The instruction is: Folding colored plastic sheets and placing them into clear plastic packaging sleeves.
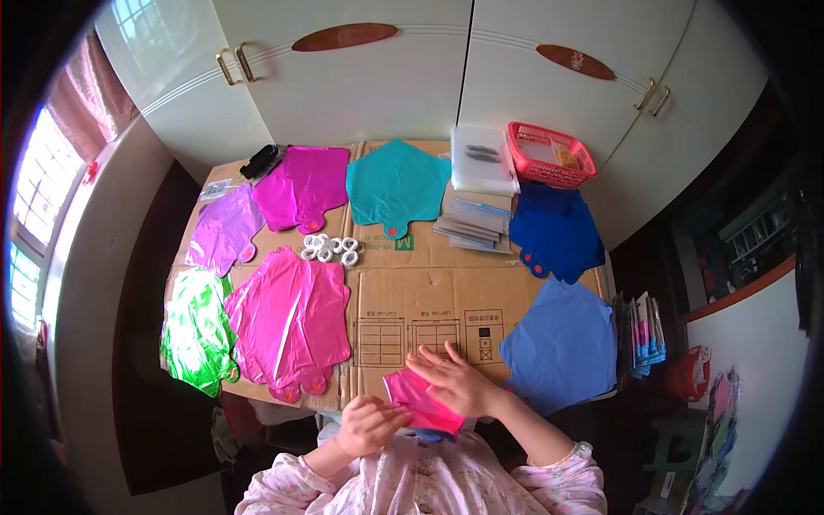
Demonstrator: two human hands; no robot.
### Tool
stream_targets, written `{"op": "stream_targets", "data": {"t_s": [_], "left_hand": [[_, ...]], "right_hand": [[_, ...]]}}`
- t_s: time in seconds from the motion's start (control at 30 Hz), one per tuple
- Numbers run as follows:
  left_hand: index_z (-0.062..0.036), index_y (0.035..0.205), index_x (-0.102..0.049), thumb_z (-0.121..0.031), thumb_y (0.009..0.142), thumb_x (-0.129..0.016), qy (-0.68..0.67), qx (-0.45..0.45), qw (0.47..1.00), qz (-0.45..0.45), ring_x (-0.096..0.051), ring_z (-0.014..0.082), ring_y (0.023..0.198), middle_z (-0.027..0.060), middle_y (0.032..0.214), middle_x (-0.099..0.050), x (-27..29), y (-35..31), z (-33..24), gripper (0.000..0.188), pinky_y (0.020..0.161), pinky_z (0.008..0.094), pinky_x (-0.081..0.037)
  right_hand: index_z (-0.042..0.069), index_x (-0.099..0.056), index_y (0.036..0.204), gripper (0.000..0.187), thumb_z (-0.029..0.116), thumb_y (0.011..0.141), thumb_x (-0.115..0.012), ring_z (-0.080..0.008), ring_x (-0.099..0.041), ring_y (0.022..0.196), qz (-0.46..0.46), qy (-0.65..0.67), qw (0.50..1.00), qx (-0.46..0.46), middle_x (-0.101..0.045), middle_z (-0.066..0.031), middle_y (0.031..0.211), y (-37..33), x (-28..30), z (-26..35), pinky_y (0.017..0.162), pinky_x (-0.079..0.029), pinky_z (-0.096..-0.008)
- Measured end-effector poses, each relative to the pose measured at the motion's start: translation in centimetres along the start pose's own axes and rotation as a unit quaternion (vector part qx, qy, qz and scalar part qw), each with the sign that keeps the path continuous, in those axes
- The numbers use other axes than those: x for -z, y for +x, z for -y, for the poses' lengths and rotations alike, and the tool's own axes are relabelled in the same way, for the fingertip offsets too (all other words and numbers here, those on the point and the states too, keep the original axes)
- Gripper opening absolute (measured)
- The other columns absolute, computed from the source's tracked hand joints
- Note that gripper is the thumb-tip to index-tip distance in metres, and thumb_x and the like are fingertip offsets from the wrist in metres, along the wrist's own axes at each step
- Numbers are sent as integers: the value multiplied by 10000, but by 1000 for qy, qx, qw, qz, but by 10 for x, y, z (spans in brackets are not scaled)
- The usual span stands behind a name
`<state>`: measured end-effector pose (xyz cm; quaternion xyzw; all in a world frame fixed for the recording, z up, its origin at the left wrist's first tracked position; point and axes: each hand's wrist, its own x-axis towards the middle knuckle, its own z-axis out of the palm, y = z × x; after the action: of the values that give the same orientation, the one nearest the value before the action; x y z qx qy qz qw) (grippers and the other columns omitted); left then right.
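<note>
A small pink foil piece [410,396] is between the two hands at the near edge of the cardboard-covered surface [463,290], close to the person's chest. The left hand [369,427] has its fingers curled in, pinching the foil's left side. The right hand [462,386] lies over its right part, fingers spread wide. Farther left, larger pink sheets [292,318] lie beside green sheets [197,322]; white rings [330,249] sit just beyond, and pale blue sheets [562,343] lie at right
</note>
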<state>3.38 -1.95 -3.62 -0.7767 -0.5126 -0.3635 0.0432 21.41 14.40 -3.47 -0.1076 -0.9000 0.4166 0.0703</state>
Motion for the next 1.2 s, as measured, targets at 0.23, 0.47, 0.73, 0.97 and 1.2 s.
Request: {"op": "stream_targets", "data": {"t_s": [0.23, 0.47, 0.73, 0.97, 1.2], "left_hand": [[-34, 870, -717, -4, 739, -740, -312, 391, 862, -79, -539, 65, 592, 26, 693, -630, 10, 21, 27, 136, 539, 213, -417], [33, 859, -675, 33, 825, -666, -485, 455, 741, -92, -572, 33, 716, 0, 786, -650, 13, 38, 34, 35, 608, 166, -452], [32, 858, -677, 43, 801, -682, -512, 445, 731, -75, -614, 72, 744, 37, 809, -666, 14, 40, 44, 58, 657, 195, -500], [39, 862, -660, 32, 813, -679, -490, 446, 744, -82, -603, 50, 733, 35, 806, -666, 11, 45, 39, 52, 636, 178, -498], [49, 869, -655, 47, 820, -661, -496, 436, 745, -95, -623, 75, 762, 53, 825, -672, 10, 47, 38, 49, 679, 204, -531]], "right_hand": [[-1, -552, 1199, 410, 323, 949, -532, -48, -545, 813, -138, 361, 922, -27, -630, -4, 896, -18, 9, 5, 717, -436, -197], [-28, -672, 895, 179, 142, 906, -619, -23, -506, 680, -181, 306, 924, -144, -623, 36, 765, -7, 24, 29, 589, -429, -203], [-27, -671, 991, 196, 136, 915, -594, -53, -594, 855, -211, 411, 880, -114, -689, -27, 910, -5, 29, 17, 756, -477, -208], [-19, -665, 959, 106, 27, 871, -627, -69, -610, 771, -338, 301, 878, -156, -681, -43, 858, 6, 9, 24, 679, -487, -199], [-15, -652, 947, 107, 3, 841, -653, -68, -605, 732, -391, 280, 873, -86, -671, -42, 872, 8, 1, 24, 673, -493, -201]]}}
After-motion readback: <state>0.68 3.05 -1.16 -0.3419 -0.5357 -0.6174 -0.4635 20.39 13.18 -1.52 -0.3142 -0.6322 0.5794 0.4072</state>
